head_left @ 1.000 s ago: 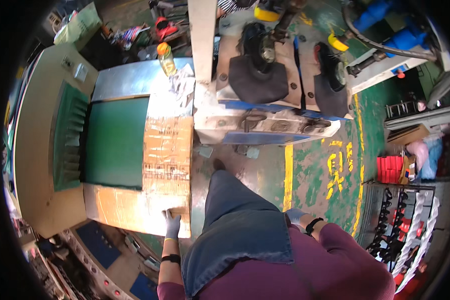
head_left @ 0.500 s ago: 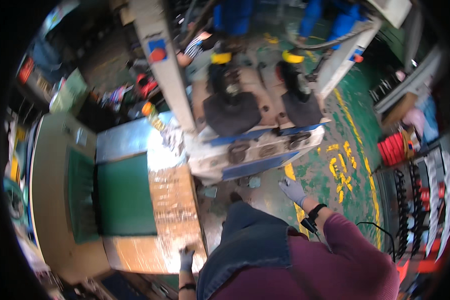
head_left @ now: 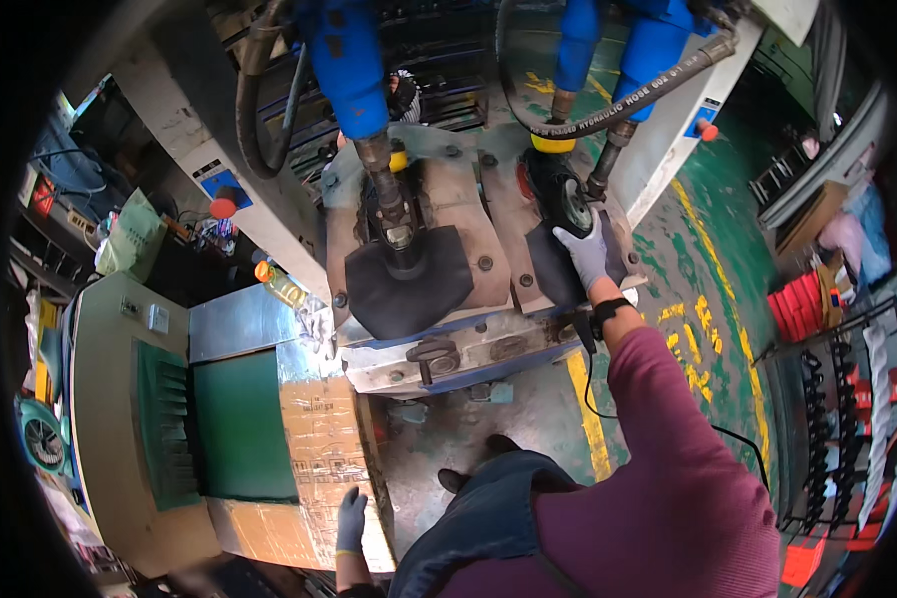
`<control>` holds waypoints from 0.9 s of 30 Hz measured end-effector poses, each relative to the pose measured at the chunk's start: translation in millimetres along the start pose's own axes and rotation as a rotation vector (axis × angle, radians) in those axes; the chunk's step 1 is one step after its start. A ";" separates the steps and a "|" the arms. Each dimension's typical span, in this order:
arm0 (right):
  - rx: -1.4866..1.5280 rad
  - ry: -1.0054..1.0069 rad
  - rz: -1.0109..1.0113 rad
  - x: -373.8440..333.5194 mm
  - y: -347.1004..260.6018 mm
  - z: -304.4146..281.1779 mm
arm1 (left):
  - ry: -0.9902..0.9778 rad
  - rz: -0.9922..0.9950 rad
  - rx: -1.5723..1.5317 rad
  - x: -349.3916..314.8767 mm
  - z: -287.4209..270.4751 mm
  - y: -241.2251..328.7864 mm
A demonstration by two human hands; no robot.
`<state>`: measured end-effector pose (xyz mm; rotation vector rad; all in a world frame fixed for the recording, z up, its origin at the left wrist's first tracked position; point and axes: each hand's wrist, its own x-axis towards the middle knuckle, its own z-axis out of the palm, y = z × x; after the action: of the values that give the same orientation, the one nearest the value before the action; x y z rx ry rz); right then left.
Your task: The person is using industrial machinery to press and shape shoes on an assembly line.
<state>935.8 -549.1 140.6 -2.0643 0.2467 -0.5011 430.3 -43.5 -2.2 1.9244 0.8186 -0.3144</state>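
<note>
My right hand point(head_left: 583, 251), in a grey glove, reaches into the right station of a press. Its thumb and fingers are around the near end of a black shoe point(head_left: 548, 189), just above a black rubber flap point(head_left: 553, 261). In the left station, a metal rod under a blue cylinder point(head_left: 344, 65) comes down onto another dark piece, with a wide black flap point(head_left: 409, 284) in front. My left hand point(head_left: 351, 523), also gloved, hangs over the edge of a cardboard-covered table point(head_left: 324, 424), fingers loosely stretched and holding nothing.
Red knobs sit on the press posts point(head_left: 223, 204). A black hose point(head_left: 658, 90) arcs over the right station. On the left stands a beige machine with a green opening point(head_left: 244, 424), beside a yellow-orange bottle point(head_left: 281, 284). A rack point(head_left: 847, 419) lines the right side. Another person is partly visible behind the press.
My right hand has moved up and forward from beside the press to the shoe in the right station. My body has come closer to the press; my left hand stays near the table edge.
</note>
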 end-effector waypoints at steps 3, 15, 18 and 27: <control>-0.096 -0.013 0.004 16.1 15.0 -20.1 | -0.201 0.108 -0.107 21.1 43.5 145.2; 0.141 -0.159 0.004 -127.7 10.3 -77.6 | -0.677 0.281 -0.679 6.5 267.2 491.8; 0.067 -0.294 0.080 -165.6 39.2 -95.7 | -0.322 0.375 -0.622 -3.3 332.1 476.4; -0.147 -0.465 -0.429 -230.5 20.3 -140.1 | -0.259 0.311 -0.047 -1.9 323.0 440.3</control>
<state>667.6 -582.9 128.9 -2.3172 -0.4549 -0.2447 760.9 -451.7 146.9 1.8842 0.3482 -0.3417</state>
